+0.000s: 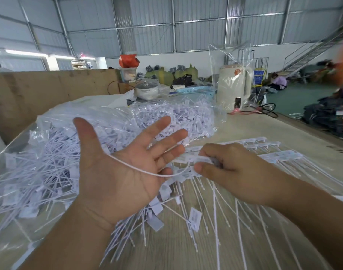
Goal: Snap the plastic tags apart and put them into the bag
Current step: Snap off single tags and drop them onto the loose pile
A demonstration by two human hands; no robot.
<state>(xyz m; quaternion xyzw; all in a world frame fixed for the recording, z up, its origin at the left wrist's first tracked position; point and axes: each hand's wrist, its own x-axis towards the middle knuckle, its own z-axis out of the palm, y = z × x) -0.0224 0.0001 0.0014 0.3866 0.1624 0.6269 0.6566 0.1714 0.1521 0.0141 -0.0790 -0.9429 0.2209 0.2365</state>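
Observation:
My left hand [125, 166] is spread palm up above the table, fingers straight. A thin white tag tail [147, 171] lies curved across its palm. My right hand [231, 170] pinches the flat head of that white plastic tag [203, 159] between thumb and curled fingers. Connected strips of unsnapped tags [268, 151] lie on the table behind and under my right hand, their tails fanning toward me. A clear plastic bag [55, 152] full of separated white tags lies open to the left, with loose tags [157, 211] spilling from its mouth.
A second clear bag of tags [176, 115] lies behind. Farther back stand a cream kettle [234, 86] wrapped in clear film, a blue basket [196, 91] and a pot [147, 90]. A cardboard wall [50, 90] runs at the left. A person [278, 81] sits on the floor at far right.

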